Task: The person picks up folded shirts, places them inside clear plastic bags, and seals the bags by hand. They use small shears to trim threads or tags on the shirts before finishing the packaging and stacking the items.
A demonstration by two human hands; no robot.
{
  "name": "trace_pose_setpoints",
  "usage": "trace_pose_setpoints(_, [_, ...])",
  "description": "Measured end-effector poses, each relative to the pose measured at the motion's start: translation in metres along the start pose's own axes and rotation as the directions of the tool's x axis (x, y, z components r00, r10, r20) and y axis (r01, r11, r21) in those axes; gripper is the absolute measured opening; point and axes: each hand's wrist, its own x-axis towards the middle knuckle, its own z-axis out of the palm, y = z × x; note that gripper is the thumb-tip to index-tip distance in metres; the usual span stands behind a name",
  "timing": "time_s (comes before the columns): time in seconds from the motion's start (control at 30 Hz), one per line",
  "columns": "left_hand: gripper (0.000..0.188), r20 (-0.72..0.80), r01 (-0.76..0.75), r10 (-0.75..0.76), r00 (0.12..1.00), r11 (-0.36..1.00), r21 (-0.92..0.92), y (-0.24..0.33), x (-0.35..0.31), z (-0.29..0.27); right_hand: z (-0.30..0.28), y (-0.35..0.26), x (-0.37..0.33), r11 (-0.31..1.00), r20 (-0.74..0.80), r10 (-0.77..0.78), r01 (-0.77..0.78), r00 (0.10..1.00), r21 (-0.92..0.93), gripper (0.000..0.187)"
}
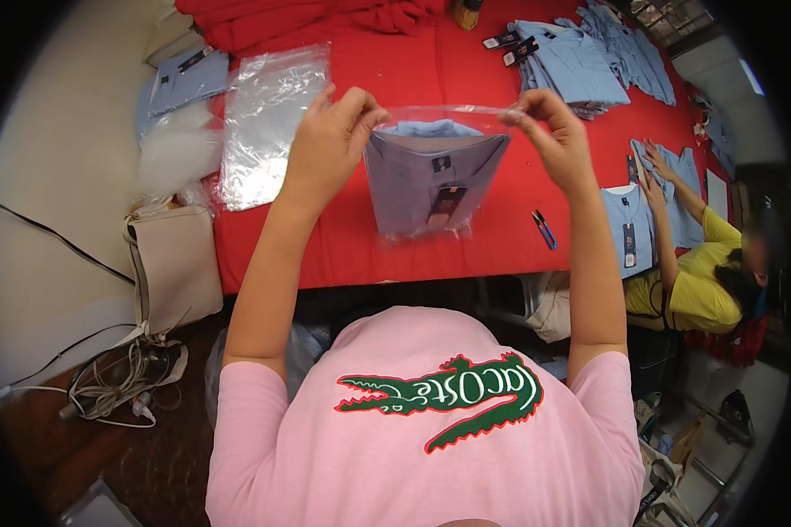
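Clear plastic bag [439,215], folded blue shirt [404,180] inside, is held over the red table [501,255], its top corners pinched by left hand [336,132] and right hand [555,136]; probably light, slippery, limp, best gripped there.

The red surface [514,233] carries clear bags [264,132] at left, a slim blue item [545,230], perhaps a pen, near the front edge, stacked blue shirts [567,70] at back right, and bunched red cloth [316,25] along the back.

From head height, a wide fisheye view faces down and forward across the red table [422,75].
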Motion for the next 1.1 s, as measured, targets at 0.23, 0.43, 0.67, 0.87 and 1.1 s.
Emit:
trace_pose_setpoints(0.23, [0.015, -0.201, -0.290, 0.326, 0.924, 0.938, 0.189, 0.048, -0.007, -0.043, -0.035, -0.079, -0.030, 0.888, 0.096, -0.308, 0.323, 0.946, -0.328, 0.024])
trace_pose_setpoints(0.43, [0.019, 0.483, 0.096, -0.044, 0.875, 0.992, -0.084, 0.014, -0.152, 0.006, 0.007, 0.012, -0.169, 0.911, 0.326, 0.232, -0.087, 0.916, -0.403, 0.014])
trace_pose_setpoints(0.67, [0.026, 0.442, 0.326, -0.285, 0.851, 0.945, -0.017, -0.016, -0.163, 0.066, 0.068, 0.058, -0.205, 0.898, 0.192, 0.244, -0.146, 0.951, -0.415, 0.012])
trace_pose_setpoints(0.87, [0.067, 0.329, -0.037, -0.011, 0.944, 0.990, 0.138, -0.029, -0.120, 0.168, 0.141, 0.104, -0.186, 0.819, 0.284, 0.109, 0.076, 0.953, -0.568, 0.053])
trace_pose_setpoints(1.1, [0.072, 0.339, -0.117, 0.018, 0.941, 0.954, 0.275, -0.041, -0.091, 0.197, 0.147, 0.102, -0.212, 0.724, 0.410, 0.082, 0.229, 0.908, -0.650, 0.049])
